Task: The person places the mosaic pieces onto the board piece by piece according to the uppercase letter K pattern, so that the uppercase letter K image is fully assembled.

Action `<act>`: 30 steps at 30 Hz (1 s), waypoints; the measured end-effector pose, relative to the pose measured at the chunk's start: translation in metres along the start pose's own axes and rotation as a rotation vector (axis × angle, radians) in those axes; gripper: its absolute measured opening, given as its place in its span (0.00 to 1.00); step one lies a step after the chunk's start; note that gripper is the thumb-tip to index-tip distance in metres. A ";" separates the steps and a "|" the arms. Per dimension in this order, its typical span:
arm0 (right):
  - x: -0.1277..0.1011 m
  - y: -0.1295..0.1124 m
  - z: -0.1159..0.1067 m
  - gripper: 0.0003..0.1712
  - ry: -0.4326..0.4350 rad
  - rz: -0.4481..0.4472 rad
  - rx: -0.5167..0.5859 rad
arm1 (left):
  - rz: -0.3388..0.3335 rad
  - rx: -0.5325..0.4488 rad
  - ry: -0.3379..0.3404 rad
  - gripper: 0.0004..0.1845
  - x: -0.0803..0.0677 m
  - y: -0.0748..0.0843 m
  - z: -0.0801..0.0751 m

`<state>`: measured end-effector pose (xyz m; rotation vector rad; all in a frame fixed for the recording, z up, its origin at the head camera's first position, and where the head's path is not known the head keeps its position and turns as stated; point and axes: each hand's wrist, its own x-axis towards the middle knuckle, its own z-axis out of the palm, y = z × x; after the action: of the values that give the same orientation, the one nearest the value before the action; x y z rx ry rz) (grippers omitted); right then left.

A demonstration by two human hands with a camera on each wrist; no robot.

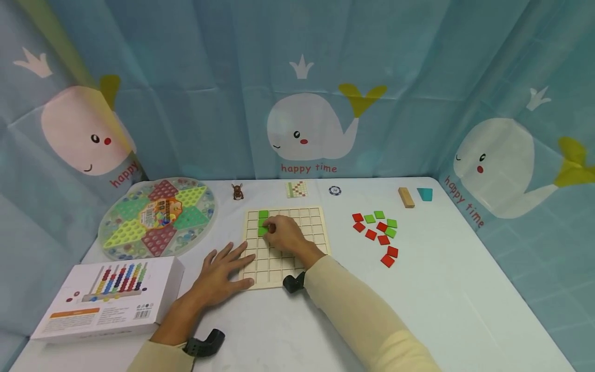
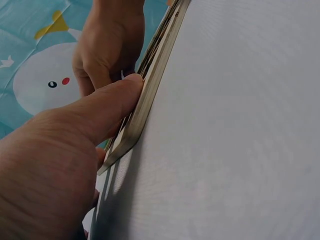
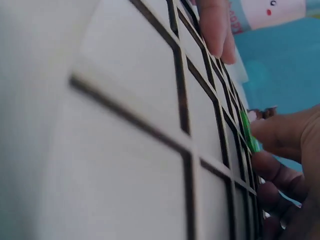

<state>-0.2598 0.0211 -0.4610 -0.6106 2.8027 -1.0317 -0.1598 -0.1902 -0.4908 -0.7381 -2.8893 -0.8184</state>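
Observation:
A pale wooden grid board (image 1: 288, 263) lies on the white table, with green tiles (image 1: 263, 214) in a column at its upper left. Over that column, my right hand (image 1: 290, 237) has curled fingers pinching at a green tile (image 3: 246, 125), partly hidden by the fingertips. My left hand (image 1: 218, 276) rests spread at the board's left edge, fingertips on its border. In the left wrist view, the left thumb (image 2: 112, 102) touches the board's edge (image 2: 150, 95). To the right of the board lie several loose red tiles (image 1: 370, 234) and green tiles (image 1: 379, 214).
A round Chinese checkers set (image 1: 204, 194) and an abacus box (image 1: 116, 320) occupy the left side. Along the back stand a small brown animal figure (image 1: 237, 192), a patterned card (image 1: 296, 189), a poker chip (image 1: 335, 190), a wooden block (image 1: 406, 198) and a teal block (image 1: 425, 194).

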 end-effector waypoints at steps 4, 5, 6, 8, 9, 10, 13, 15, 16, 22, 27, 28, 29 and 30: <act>-0.003 -0.003 -0.013 0.18 -0.006 -0.013 0.085 | -0.009 -0.001 -0.007 0.33 0.000 0.001 0.000; -0.005 -0.005 -0.018 0.18 -0.005 -0.018 0.099 | -0.010 -0.003 -0.007 0.33 0.000 0.001 0.000; -0.007 -0.007 -0.024 0.18 -0.001 -0.025 0.105 | -0.010 -0.006 -0.006 0.33 0.000 0.002 -0.001; -0.011 -0.011 -0.038 0.19 0.014 -0.051 0.116 | -0.008 -0.009 -0.003 0.33 0.000 0.002 -0.001; -0.014 -0.013 -0.045 0.19 0.025 -0.076 0.118 | -0.006 -0.010 -0.003 0.33 0.000 0.002 -0.001; -0.018 -0.014 -0.053 0.19 0.037 -0.096 0.127 | -0.006 -0.009 -0.004 0.33 0.000 0.002 -0.001; -0.030 -0.017 -0.074 0.18 0.067 -0.163 0.154 | -0.010 -0.007 -0.008 0.33 0.000 0.002 -0.001; -0.039 -0.018 -0.088 0.18 0.081 -0.194 0.171 | -0.015 -0.002 -0.010 0.33 -0.001 0.001 -0.001; -0.045 -0.018 -0.093 0.19 0.089 -0.202 0.177 | -0.018 0.002 -0.011 0.33 -0.001 0.001 -0.001; -0.073 -0.014 -0.122 0.19 0.110 -0.248 0.173 | -0.014 0.000 -0.004 0.34 -0.002 0.000 -0.001; -0.097 -0.004 -0.139 0.19 0.133 -0.285 0.186 | -0.012 -0.014 -0.004 0.34 0.000 0.002 0.000; -0.101 -0.001 -0.141 0.19 0.141 -0.293 0.193 | -0.013 -0.014 -0.003 0.34 0.000 0.002 0.000; -0.104 0.001 -0.143 0.19 0.150 -0.302 0.195 | -0.013 -0.015 -0.003 0.34 0.000 0.001 0.000; -0.107 0.004 -0.146 0.19 0.160 -0.309 0.194 | -0.012 -0.017 -0.001 0.34 0.000 0.001 0.000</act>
<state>-0.1953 0.1544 -0.3572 -0.9997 2.7462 -1.4471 -0.1591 -0.1897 -0.4904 -0.7238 -2.8940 -0.8448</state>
